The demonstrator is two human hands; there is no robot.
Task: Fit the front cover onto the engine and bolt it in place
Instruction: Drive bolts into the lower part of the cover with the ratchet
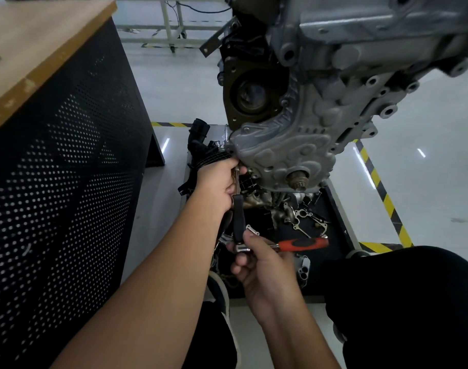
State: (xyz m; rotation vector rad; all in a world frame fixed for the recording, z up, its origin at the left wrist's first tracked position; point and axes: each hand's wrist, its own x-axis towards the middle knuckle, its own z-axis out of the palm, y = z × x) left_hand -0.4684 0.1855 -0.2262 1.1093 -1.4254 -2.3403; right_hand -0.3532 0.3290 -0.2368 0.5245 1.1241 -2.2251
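Even, cool indoor light from overhead; streaks of lamp glare on the glossy floor (413, 169). Tray (336, 209) under the engine (347, 75) is dim, parts there hard to read. Wide-angle bend at edges, worktop (36, 43) edge leans. Slight blur on far engine top; hands fairly sharp.

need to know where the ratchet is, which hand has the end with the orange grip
The right hand holds the ratchet; the left hand only steadies the extension bar.
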